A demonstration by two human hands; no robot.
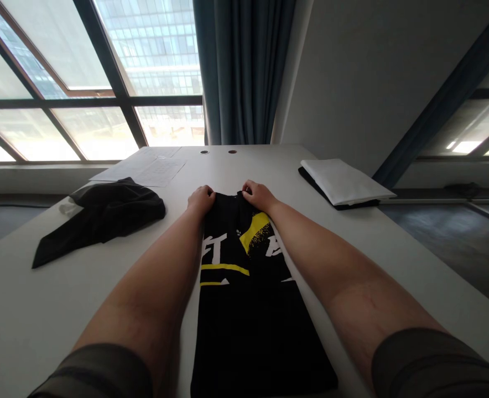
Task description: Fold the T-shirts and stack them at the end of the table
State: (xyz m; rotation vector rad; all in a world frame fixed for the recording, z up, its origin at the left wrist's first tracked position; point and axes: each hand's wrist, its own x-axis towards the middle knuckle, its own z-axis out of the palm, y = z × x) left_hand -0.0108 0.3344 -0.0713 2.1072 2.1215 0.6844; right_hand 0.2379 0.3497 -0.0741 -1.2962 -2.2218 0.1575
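Note:
A black garment [261, 326] with yellow stripes and white lettering lies folded into a long narrow strip on the white table, stretching from the near edge of the view toward the middle. At its far left corner, my left hand [202, 199] pinches the cloth between thumb and fingers. My right hand [259, 195] grips the far end on the other side, its fingers closed on the dark fabric. Both forearms reach forward along the sides of the garment. Whether it is a shirt cannot be made out for certain.
On the left of the white table [178, 354] lies a crumpled dark cloth [112, 213], with printed paper sheets [157, 170] behind it. Folded white and black fabric [344, 181] rests at the right edge. A blue curtain [244, 72] hangs beyond the far edge.

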